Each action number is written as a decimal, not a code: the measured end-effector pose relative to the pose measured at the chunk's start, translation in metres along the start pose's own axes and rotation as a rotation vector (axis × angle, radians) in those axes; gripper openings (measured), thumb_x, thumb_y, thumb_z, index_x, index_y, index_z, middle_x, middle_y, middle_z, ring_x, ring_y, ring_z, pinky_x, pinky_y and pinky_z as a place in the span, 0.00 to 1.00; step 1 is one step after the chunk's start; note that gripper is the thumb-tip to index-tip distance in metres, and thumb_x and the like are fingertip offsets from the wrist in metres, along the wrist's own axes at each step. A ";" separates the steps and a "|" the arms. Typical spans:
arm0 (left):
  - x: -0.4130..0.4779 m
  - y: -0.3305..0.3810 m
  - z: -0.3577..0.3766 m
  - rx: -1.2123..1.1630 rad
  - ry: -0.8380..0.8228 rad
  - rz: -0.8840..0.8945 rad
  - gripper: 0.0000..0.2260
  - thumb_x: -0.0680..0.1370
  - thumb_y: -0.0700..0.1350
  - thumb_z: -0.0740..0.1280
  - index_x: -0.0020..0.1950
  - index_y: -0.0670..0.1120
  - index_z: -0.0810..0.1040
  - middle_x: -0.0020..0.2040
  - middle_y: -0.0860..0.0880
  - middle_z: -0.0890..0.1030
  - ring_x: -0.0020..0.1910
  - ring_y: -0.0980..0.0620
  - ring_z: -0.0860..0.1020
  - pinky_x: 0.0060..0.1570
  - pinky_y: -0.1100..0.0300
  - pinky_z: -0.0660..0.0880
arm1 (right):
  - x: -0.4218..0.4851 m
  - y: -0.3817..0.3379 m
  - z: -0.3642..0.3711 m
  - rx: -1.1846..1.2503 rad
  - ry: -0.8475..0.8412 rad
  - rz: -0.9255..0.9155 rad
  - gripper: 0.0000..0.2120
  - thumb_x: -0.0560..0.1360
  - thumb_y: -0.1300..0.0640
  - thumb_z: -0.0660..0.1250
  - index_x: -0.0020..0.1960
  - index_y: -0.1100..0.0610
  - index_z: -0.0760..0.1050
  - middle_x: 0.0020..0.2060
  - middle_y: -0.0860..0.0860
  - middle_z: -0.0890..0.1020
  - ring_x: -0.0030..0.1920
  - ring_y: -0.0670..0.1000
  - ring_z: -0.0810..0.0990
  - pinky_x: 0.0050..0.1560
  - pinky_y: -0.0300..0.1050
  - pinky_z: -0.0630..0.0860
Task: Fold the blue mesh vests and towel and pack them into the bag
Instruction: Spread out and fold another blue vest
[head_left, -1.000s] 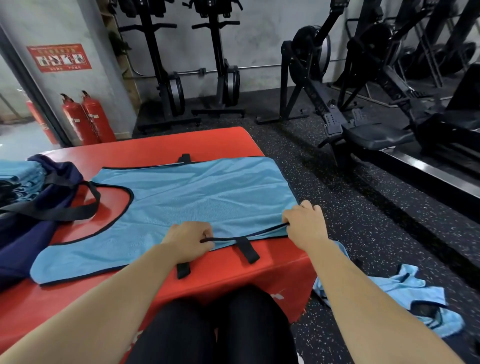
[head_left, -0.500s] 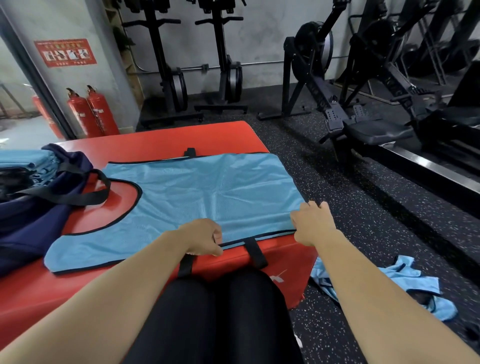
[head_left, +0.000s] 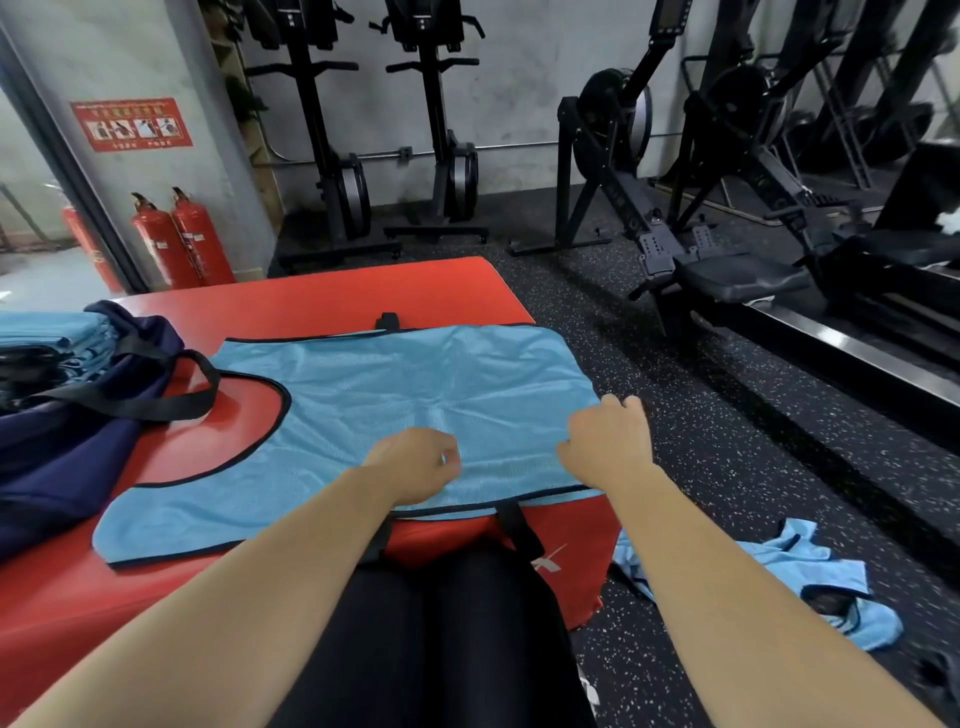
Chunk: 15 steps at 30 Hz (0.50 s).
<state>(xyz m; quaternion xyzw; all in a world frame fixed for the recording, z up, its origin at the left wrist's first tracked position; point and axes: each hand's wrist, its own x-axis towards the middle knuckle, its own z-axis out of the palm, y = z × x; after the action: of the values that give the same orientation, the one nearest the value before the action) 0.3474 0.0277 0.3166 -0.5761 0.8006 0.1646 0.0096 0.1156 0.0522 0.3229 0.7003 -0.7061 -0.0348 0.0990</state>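
Head view. One blue mesh vest (head_left: 395, 395) lies spread flat on the red platform (head_left: 311, 296), with its neck cut-out to the left and its near hem at the platform's near edge. The left hand (head_left: 415, 465) rests on the mesh just inside the near hem with its fingers curled. Whether it pinches fabric cannot be told. The right hand (head_left: 608, 441) sits at the vest's right edge, fingers curled over that edge and apparently grasping it.

The navy bag (head_left: 62, 447) stands open on the platform at the left, touching the vest's left side, and holds folded blue fabric (head_left: 47, 338). A further vest (head_left: 810, 577) lies crumpled on the floor to the right.

Step in hand: probably the first fold of the flattened vest. The next move calls for lifting the right edge and carrying it leftward over the body, with the hems aligned and the mesh kept taut against wrinkles.
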 end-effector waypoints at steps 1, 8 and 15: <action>0.002 0.002 0.000 0.057 0.021 0.017 0.07 0.79 0.53 0.61 0.53 0.55 0.78 0.55 0.54 0.79 0.52 0.51 0.77 0.50 0.56 0.73 | 0.003 -0.006 -0.001 0.036 0.003 -0.024 0.08 0.78 0.52 0.57 0.44 0.52 0.72 0.48 0.50 0.81 0.53 0.53 0.72 0.59 0.50 0.63; 0.010 -0.012 0.012 0.194 -0.146 0.084 0.33 0.75 0.63 0.66 0.76 0.62 0.56 0.78 0.52 0.53 0.77 0.46 0.53 0.72 0.40 0.57 | 0.026 -0.032 0.015 0.199 -0.096 -0.104 0.12 0.77 0.50 0.61 0.55 0.53 0.76 0.55 0.52 0.79 0.58 0.55 0.73 0.59 0.51 0.65; 0.026 -0.016 0.002 0.207 -0.299 -0.066 0.52 0.66 0.70 0.71 0.77 0.65 0.39 0.80 0.53 0.36 0.78 0.47 0.36 0.71 0.29 0.50 | 0.057 -0.031 0.034 0.266 -0.349 -0.036 0.29 0.78 0.36 0.53 0.76 0.46 0.57 0.74 0.55 0.59 0.72 0.60 0.58 0.68 0.62 0.62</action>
<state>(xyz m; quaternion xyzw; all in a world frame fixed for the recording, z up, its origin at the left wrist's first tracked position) 0.3531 -0.0001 0.3050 -0.5671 0.7836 0.1646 0.1929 0.1397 -0.0086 0.2893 0.7029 -0.6985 -0.0635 -0.1186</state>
